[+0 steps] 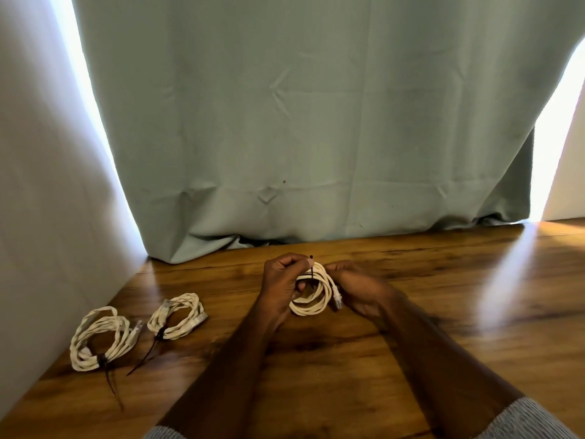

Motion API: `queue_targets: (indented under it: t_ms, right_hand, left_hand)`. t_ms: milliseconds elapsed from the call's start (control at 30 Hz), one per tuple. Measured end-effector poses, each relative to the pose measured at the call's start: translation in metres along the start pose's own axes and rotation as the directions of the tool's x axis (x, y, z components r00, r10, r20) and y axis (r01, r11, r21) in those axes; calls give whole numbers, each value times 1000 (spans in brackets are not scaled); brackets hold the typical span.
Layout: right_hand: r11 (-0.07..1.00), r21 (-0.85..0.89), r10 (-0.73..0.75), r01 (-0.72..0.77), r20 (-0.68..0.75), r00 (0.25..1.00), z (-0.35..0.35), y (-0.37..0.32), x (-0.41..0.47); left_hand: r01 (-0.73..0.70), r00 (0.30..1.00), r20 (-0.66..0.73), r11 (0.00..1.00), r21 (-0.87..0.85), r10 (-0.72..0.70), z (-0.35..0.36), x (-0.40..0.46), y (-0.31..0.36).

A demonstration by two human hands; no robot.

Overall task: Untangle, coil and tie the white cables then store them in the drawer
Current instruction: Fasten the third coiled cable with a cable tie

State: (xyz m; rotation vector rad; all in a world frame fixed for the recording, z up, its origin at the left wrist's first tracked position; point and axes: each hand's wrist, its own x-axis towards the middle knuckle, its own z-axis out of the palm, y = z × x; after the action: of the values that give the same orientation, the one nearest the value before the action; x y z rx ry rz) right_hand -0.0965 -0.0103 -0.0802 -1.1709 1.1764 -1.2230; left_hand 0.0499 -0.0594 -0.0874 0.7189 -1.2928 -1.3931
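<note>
Wooden bench [411,312] under a green curtain [316,122], two tied coils [101,337] [177,316] parked off left. Left hand [281,280] fingers [308,263] pinched on the black zip tie [312,270], right hand [357,286] curled round the third white coil [311,296], just above the wood. Probably light and springy, loops wanting to pop open, so best gripped across the whole bundle right beside the tie.

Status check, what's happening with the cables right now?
Left hand and right hand both grip the third cable coil, black zip tie going on. Two tied coils lie left. Nothing obstructing.
</note>
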Motion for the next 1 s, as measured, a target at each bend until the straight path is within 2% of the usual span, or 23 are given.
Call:
queue_targets:
  t_ms: [167,300,433,533,733,867,1000]
  right_hand:
    - [954,179,191,-239,250,949,-10,-9,-8]
    - [949,187,173,-253,362,916,-17,-3,-10]
    - [929,278,142,-243,341,929,-17,-2,-15]
    - [940,273,127,-203,273,954,-14,-3,-15]
    - [997,25,74,-78,145,987,-18,9,0]
    - [998,57,-34,31,60,998,-16,9,6]
    - [995,3,-101,102,-83,991,-12,9,9]
  left_hand:
    - [-37,996,86,999,-31,40,10,-6,7]
    - [-62,987,144,997,-47,69,16,-10,12]
    - [-73,985,154,997,-28,77,17,-12,14]
    - [-78,988,136,997,-19,79,15,-9,11]
    - [-60,995,84,998,-28,62,18,-12,14]
    - [-74,995,72,994,79,69,12,-5,6]
    - [-103,991,97,986,133,91,10,-7,2]
